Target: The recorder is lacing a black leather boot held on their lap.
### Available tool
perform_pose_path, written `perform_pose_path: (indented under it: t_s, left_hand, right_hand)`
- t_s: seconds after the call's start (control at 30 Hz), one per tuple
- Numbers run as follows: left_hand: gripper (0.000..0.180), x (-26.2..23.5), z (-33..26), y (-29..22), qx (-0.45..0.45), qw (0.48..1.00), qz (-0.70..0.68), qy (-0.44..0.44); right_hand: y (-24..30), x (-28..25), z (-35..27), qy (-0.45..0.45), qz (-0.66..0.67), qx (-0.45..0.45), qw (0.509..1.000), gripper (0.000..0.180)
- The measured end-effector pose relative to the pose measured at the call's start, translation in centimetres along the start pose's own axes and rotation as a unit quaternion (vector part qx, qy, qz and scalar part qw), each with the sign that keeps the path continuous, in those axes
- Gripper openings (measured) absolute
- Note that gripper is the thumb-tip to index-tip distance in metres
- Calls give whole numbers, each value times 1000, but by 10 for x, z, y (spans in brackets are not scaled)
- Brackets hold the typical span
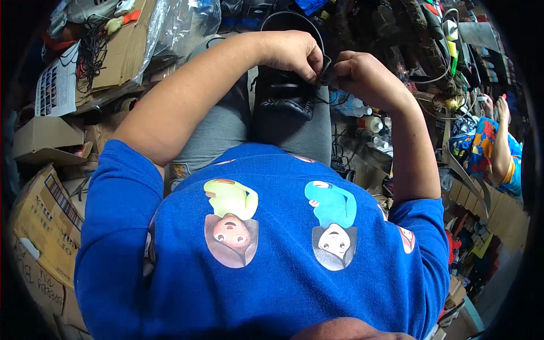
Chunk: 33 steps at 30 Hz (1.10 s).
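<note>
On my lap, over grey trousers [218,133], lies a black, shiny piece [286,105] with a gathered lower edge and a thin curved rim at its far side; its kind is unclear. My left hand [290,52] reaches across it, with thumb and fingers pinched on its right edge. Just beside, my right hand [358,75] is closed, its fingertips pinched close to the left ones. Whatever the right fingertips hold is too small and too hidden to name. A dark strand shows below them.
Cardboard [122,54], clear plastic wrap [184,34] and an open box [48,139] crowd the left. Bottles [351,105] stand right of my legs. A white cable [453,42] hangs at upper right. Another person's arm [501,141] shows at far right.
</note>
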State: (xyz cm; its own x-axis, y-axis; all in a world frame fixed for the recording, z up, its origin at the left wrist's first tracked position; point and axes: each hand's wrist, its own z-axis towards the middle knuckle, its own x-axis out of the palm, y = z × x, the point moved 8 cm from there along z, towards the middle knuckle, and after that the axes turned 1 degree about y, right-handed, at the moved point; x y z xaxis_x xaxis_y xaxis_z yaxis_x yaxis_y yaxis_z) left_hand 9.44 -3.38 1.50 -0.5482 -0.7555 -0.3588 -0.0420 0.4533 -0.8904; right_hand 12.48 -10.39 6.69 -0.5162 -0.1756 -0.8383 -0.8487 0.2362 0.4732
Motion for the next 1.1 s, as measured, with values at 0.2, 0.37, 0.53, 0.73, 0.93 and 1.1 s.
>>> perform_pose_path:
  t_s: [0.2,0.37,0.53,0.73,0.93,1.1]
  left_hand:
    - [19,2,4,7,20,998,-52,4]
    - [24,2,4,-1,27,996,-79,21]
    - [24,1,6,-5,26,997,-67,25]
    - [19,-3,11,-3,-8,997,-74,34]
    - [15,-5,15,-4,-22,995,-89,33]
    - [14,-6,19,2,-26,995,-92,34]
  right_hand:
    - [-29,11,-12,-31,149,56,987,16]
    - [-34,17,-31,-40,226,99,968,18]
    - [-29,9,-34,-99,133,44,985,19]
    - [-23,4,-25,-114,85,21,990,11]
    - [-22,0,-23,-88,58,30,994,12]
    - [-20,-1,-18,-82,45,26,995,13]
